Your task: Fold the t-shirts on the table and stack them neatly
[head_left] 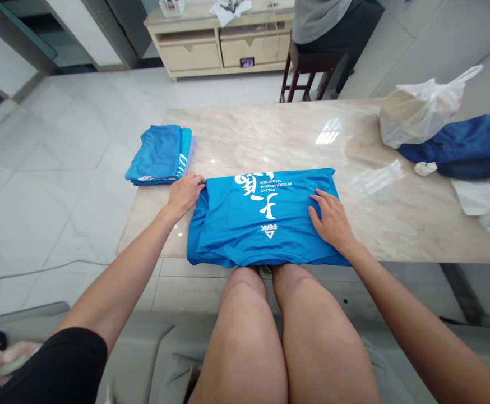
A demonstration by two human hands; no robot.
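Observation:
A blue T-shirt (228,224) with white lettering lies partly folded on the marble table in front of my knees, its near edge along the table's front. My left hand (187,193) pinches the cloth at the far left corner, fingers bent together. On the right part of the shirt my right hand (331,217) rests with fingers spread, palm toward the cloth. Just beyond my left hand sits a stack of folded blue clothes (161,151), with a lighter blue and a purple layer showing at its right side.
On the right of the marble table (262,134) are a knotted white plastic bag (417,112), dark blue cloth (472,146), a crumpled tissue (425,168) and a clear plastic wrapper (382,177). Beyond stand a cream cabinet (192,56) and a person on a dark stool (308,62).

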